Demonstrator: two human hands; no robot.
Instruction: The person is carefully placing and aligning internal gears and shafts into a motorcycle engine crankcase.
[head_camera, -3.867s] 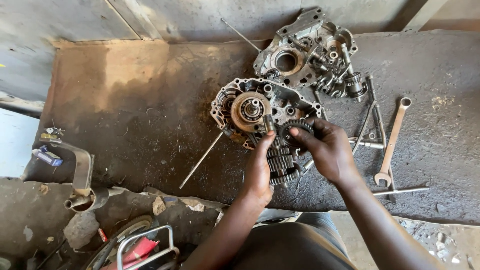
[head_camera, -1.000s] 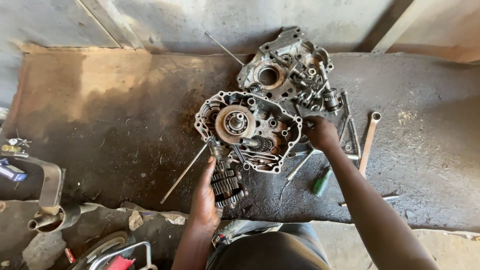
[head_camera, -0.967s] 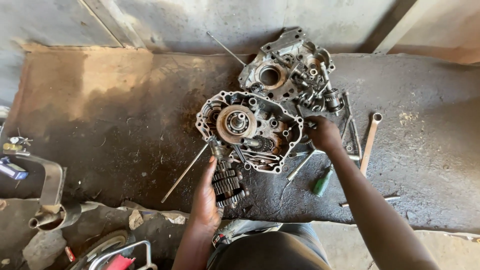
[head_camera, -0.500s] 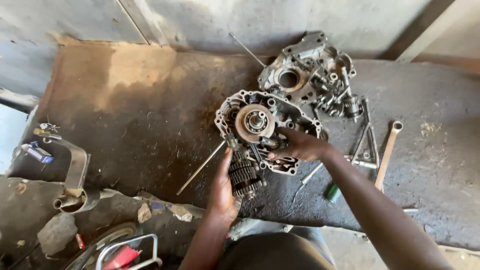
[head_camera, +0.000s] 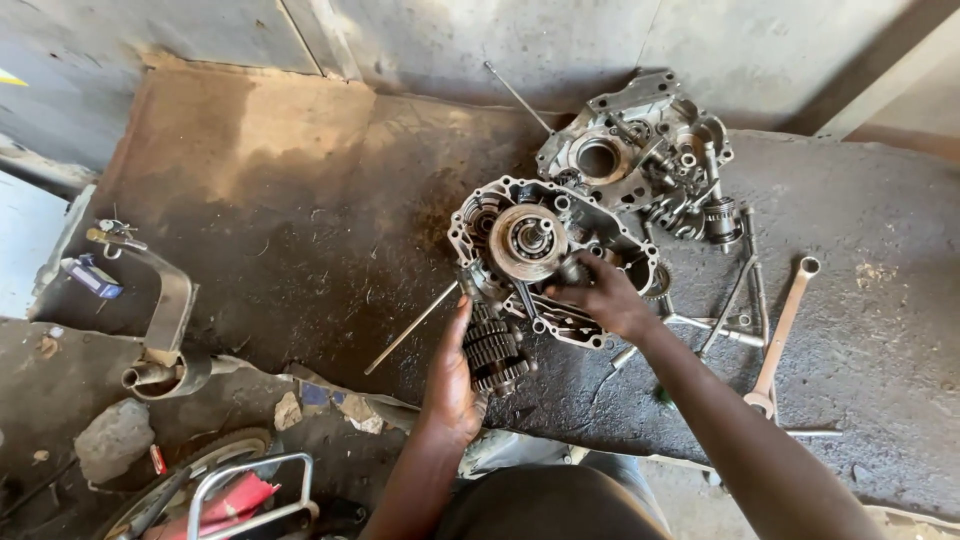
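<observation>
The left hand (head_camera: 452, 385) curls against a stack of gears (head_camera: 494, 353) just below an engine case (head_camera: 548, 258), while the right hand (head_camera: 603, 296), fingers bent, rests on the case's lower edge. Both sit mid-tabletop (head_camera: 250, 240), dark and greasy, against a concrete wall. A wrench (head_camera: 783, 335) and rods lie to the right; the left stretch lies open.

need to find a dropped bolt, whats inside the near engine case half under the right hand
Inside the near case half a round flywheel-like disc and bolt holes show. The right hand covers its lower right cavity, so nothing there can be seen.
</observation>
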